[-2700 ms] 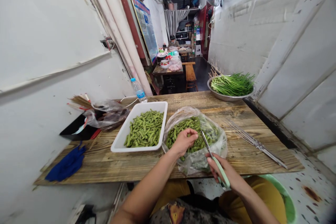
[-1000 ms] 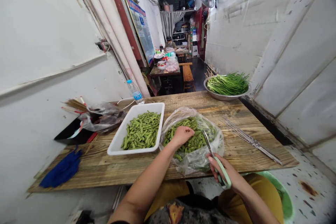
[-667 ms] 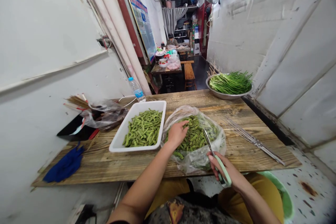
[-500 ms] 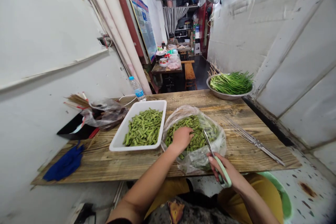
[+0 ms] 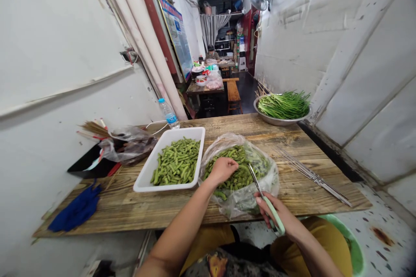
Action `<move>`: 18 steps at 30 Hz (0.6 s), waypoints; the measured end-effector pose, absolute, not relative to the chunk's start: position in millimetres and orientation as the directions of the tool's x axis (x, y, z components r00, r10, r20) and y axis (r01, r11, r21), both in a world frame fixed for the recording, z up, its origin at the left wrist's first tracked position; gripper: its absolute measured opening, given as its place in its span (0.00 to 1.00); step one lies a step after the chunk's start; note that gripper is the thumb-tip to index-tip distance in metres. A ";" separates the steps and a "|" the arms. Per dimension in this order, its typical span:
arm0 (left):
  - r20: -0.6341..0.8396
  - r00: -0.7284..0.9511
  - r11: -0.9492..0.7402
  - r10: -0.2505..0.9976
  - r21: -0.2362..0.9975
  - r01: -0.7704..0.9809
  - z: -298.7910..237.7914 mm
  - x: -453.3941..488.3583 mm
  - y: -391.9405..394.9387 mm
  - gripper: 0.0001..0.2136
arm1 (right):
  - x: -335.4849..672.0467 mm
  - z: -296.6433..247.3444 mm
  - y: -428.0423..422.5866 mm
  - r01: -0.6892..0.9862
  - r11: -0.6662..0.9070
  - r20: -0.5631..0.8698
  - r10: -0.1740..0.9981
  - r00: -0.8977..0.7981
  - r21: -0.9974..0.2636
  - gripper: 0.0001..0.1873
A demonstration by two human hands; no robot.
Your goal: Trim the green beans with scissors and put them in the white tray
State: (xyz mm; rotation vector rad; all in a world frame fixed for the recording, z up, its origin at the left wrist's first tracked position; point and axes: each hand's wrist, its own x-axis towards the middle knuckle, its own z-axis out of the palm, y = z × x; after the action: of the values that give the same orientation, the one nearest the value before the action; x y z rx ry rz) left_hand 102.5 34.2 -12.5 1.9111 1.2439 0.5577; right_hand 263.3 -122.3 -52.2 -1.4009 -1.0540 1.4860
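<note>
My left hand (image 5: pixel 224 169) is over an open clear plastic bag (image 5: pixel 242 205) of green edamame pods (image 5: pixel 238 177). Its fingers are closed in a pinch just above the pods, and I cannot make out what lies between the fingertips. In my right hand (image 5: pixel 274 212) is a pair of scissors (image 5: pixel 271 207) with light green handles. The blades point up and away over the bag, close to my left fingertips, and look nearly closed. Left of the bag, a white plastic tray (image 5: pixel 202 149) holds a heap of more edamame pods (image 5: pixel 177 162).
Thin metal skewers (image 5: pixel 315 177) lie on the wooden table (image 5: pixel 221 123) at right. A metal bowl (image 5: pixel 282 120) of skewered green chives stands at the far right corner. A water bottle (image 5: pixel 169 114), a blue cloth (image 5: pixel 76 208) and a black box (image 5: pixel 82 162) are at left.
My left hand has shifted slightly, its fingertips now raised a little clear of the pods. The scissors stay in my right hand, almost unmoved. The view has tilted a little.
</note>
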 end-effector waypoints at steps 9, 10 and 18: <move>-0.093 0.369 -0.026 0.925 0.952 0.304 -2.9 97.5 23.6 0.10 | 252.9 -31.8 -115.9 -0.022 -0.325 -0.323 0.945 -0.049 -0.946 0.26; -0.098 0.359 -0.017 0.928 0.953 0.302 -3.0 97.6 22.7 0.10 | 251.7 -29.7 -115.8 -0.042 -0.325 -0.322 0.945 -0.052 -0.945 0.25; -0.145 0.392 0.026 0.908 0.956 0.294 -4.2 98.6 15.5 0.11 | 246.2 -11.0 -114.0 -0.127 -0.391 -0.386 0.920 -0.066 -0.911 0.25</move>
State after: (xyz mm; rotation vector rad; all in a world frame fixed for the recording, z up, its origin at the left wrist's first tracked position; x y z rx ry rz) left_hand 98.6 15.5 -4.2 1.5145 1.1219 0.6780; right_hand 246.2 -114.0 -11.0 -1.3661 -0.9165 1.5901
